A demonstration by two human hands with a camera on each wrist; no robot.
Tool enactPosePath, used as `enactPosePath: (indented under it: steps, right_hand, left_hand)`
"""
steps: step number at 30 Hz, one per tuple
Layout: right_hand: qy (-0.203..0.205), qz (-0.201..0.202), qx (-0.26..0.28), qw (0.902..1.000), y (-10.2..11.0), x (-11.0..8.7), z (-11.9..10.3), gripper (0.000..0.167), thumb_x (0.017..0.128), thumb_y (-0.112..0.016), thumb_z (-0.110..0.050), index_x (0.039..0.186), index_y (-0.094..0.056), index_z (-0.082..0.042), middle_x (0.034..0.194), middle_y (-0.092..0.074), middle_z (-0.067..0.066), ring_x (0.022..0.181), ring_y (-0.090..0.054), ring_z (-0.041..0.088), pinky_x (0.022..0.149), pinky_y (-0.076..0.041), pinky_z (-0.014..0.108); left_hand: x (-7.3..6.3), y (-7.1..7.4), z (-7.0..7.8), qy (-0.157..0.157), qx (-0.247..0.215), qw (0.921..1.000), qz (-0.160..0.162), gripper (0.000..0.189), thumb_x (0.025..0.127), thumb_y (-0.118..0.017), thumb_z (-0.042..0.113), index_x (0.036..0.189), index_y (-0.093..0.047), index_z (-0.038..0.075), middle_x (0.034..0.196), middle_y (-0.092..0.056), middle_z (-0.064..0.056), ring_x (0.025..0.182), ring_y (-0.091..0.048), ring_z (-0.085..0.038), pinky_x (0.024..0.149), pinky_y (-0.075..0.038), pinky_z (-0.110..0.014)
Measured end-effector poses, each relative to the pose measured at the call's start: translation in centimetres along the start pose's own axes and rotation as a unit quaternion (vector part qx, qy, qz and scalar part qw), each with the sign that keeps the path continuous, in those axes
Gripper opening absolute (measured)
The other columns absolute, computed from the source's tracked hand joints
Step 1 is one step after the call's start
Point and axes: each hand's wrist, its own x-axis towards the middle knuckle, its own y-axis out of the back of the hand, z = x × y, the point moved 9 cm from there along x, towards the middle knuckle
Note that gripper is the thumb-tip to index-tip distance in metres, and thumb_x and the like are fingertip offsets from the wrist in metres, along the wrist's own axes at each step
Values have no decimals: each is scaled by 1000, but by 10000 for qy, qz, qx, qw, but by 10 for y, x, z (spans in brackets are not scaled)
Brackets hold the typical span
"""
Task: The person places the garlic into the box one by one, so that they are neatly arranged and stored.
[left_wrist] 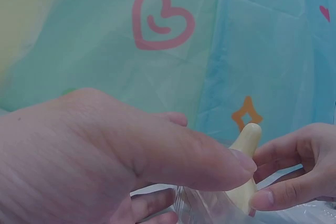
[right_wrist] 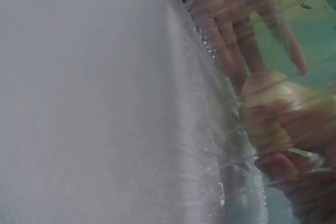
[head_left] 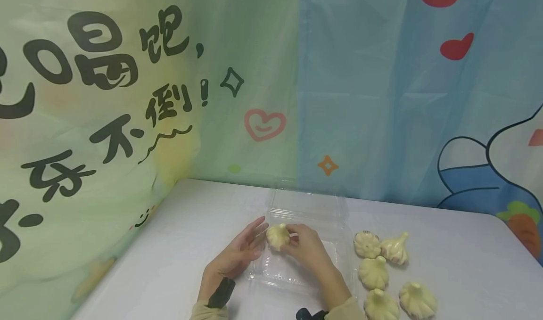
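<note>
Between the thumb and fingers of my right hand (head_left: 309, 248) a pale garlic bulb (head_left: 277, 237) is pinched, over the left part of a clear plastic box (head_left: 282, 269). My left hand (head_left: 236, 258) is beside the box's left side, fingers extended, close to the bulb. From the left wrist, its thumb overlaps the garlic bulb (left_wrist: 251, 139), while the right hand (left_wrist: 296, 174) pinches from the other side. In the right wrist view, the bulb (right_wrist: 265, 100) and both hands appear through the box's see-through wall.
The box's clear lid (head_left: 307, 203) lies folded back toward the curtain (head_left: 352, 98). Right of the box, several garlic bulbs (head_left: 373, 273) are grouped on the white table (head_left: 466, 258), with one more bulb (head_left: 417, 301) near the front. A printed curtain also lines the left.
</note>
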Motion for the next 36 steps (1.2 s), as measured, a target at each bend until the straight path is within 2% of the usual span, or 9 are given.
enactPosePath:
  steps: [7, 14, 24, 36]
  right_hand:
    - [-34, -25, -94, 9999, 2, 0, -2, 50, 73, -79, -14, 118, -63, -1, 112, -66, 14, 91, -68, 27, 83, -58, 37]
    - [-3, -63, -135, 9999, 2, 0, -2, 51, 74, -79, -15, 119, -62, -1, 111, -65, 15, 92, -68, 27, 82, -58, 36]
    - [66, 41, -205, 9998, 4, 0, -2, 50, 74, -79, -15, 118, -62, 2, 108, -66, 16, 90, -68, 28, 82, -58, 39]
    - [-26, -61, -252, 9997, 3, 0, 0, 52, 75, -78, -16, 121, -60, 2, 109, -66, 18, 94, -68, 30, 82, -58, 39]
  left_hand:
    - [1, -2, 1, -24, -12, 10000, -57, 85, 86, -57, -3, 153, -8, 13, 159, -1, -20, 147, -3, -38, 121, -14, -40]
    - [1, -1, 0, -57, -70, 10000, -30, 85, 85, -57, -3, 153, -9, 13, 159, -3, -20, 147, -5, -38, 121, -11, -46]
    - [3, 2, -1, -51, 58, 10000, -17, 86, 85, -59, -1, 153, -9, 14, 160, -3, -19, 147, -6, -39, 120, -12, -47]
    - [1, 3, -3, -46, -36, 10000, 66, 85, 86, -59, -1, 153, -9, 13, 159, -2, -20, 146, -4, -39, 120, -10, -48]
